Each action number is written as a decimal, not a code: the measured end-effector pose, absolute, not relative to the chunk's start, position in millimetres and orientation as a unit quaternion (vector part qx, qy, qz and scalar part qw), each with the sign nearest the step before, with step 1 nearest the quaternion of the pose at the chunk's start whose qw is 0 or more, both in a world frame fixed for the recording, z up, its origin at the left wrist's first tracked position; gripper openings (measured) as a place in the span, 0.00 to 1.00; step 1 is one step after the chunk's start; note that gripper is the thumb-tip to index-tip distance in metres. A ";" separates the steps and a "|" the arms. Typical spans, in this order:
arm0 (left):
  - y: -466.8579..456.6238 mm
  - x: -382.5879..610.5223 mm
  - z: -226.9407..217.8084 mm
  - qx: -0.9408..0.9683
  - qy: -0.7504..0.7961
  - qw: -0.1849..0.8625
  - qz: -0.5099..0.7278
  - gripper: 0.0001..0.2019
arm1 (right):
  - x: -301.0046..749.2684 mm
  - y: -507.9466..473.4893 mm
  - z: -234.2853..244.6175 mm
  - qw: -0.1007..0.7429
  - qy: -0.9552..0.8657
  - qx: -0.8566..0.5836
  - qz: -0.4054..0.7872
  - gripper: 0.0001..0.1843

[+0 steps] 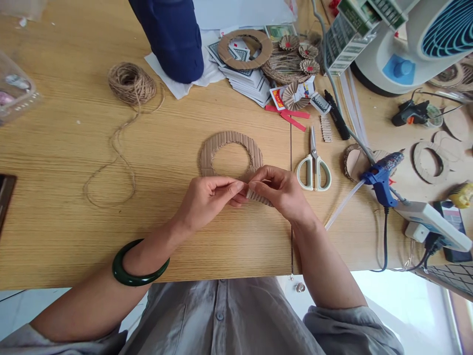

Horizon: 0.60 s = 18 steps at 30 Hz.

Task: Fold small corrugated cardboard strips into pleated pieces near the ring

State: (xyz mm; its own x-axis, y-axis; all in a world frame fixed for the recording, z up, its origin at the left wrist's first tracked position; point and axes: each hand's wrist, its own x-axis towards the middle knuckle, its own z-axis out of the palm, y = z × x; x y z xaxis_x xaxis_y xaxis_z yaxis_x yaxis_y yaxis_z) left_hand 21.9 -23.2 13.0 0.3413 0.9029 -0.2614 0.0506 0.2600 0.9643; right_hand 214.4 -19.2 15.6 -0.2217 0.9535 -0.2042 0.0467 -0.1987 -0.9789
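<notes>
Wooden table (55,197): left hand (207,197), right hand (283,192) meet, fingers (236,188) pinching cardboard ring (231,139) near rim.

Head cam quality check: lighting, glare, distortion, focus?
Head view: even, soft light, with only faint shadows under the left hand and right hand, which pinch the cardboard ring. Wide-angle distortion bows the table edge. The bright patch at bottom right is blown out. The centre is sharp, the corners softer.

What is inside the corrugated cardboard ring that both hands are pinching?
Only bare wooden table shows through the hole of the corrugated ring. The left hand and right hand pinch and cover its near edge, so whatever lies beneath that part cannot be seen.
</notes>
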 end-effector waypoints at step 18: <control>-19.6 22.2 10.4 0.449 0.487 0.656 0.363 0.09 | 208.4 -20.1 18.9 0.345 -0.505 -0.510 0.605 0.21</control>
